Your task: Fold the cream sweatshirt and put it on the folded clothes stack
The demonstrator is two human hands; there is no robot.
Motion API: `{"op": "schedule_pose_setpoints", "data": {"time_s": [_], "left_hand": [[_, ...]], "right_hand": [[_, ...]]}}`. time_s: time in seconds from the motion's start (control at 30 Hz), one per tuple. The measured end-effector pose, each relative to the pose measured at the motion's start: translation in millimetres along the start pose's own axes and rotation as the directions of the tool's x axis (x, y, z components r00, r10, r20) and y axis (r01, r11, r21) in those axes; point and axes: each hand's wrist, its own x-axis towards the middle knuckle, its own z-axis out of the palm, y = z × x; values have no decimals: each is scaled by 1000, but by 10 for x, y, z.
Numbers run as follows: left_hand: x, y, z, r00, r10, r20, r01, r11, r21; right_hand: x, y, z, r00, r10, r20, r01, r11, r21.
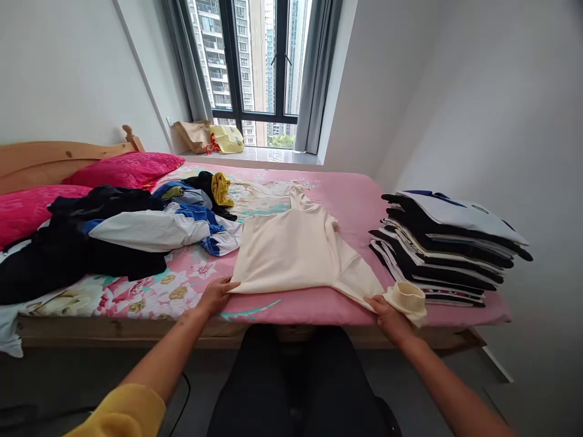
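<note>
A cream long-sleeved top [286,252] lies spread on the bed, its collar end pointing right and its hem end left. My left hand [218,296] grips the near corner of the hem, thumb on top of the cloth. Near the cuff of the near sleeve, my right hand [387,315] is closed on the fabric. Past that hand, the sleeve's end [407,298] bunches up at the bed's front edge. The far sleeve lies partly folded near the collar.
A tall stack of folded clothes [449,249] stands on the right end of the bed. Loose clothes [150,230] are heaped at left, before pink pillows [125,170]. Bags [226,139] sit on the windowsill. The wooden bed frame [136,332] runs along the front.
</note>
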Motion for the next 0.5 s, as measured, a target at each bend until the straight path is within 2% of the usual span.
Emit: {"op": "schedule_pose_setpoints", "data": {"time_s": [0.1,0.2,0.27,0.4,0.47,0.5], "left_hand": [[-239,-82,222,998,-24,-63,25,999,25],[-413,-117,252,994,9,-104,-7,1000,22],[-569,-108,233,996,16,-88,-15,1000,16],[-943,-24,174,997,-67,28,67,998,1],[-1072,22,133,993,-106,46,107,994,-24],[-1103,40,111,993,-112,33,113,992,-48]], "right_hand": [[-202,20,76,999,30,-24,-30,999,-16],[-318,39,-54,998,48,-47,-50,998,-41],[-464,51,-108,998,67,-9,-67,997,-28],[-885,74,-83,974,112,198,-127,990,63],[-1021,49,-115,926,132,353,-176,980,94],[-1036,11,-162,903,170,394,-219,972,84]]}}
